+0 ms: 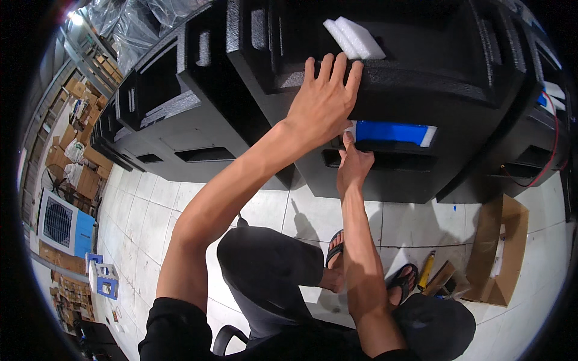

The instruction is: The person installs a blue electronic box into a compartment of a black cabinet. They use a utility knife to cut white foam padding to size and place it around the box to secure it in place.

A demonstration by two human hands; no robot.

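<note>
A large black cabinet [397, 183], with a textured recess on top, stands right in front of me. On its near face lies a blue strip [394, 132] with white ends, just above a dark slot [403, 161]. My left hand [325, 99] rests with its fingers spread over the cabinet's upper edge. Its thumb reaches down near the strip's left end. Below it, my right hand [355, 163] has its fingers curled and its thumb raised to that same end; whatever the fingers grip is hidden. Two white foam pieces [354, 37] lie in the recess, just beyond my left fingertips.
More black cabinets [198, 141] stand in a row to the left, and another [506, 174], with a red wire [551, 144], to the right. An open cardboard box [500, 249] and a yellow tool [426, 271] lie on the white tiled floor by my feet.
</note>
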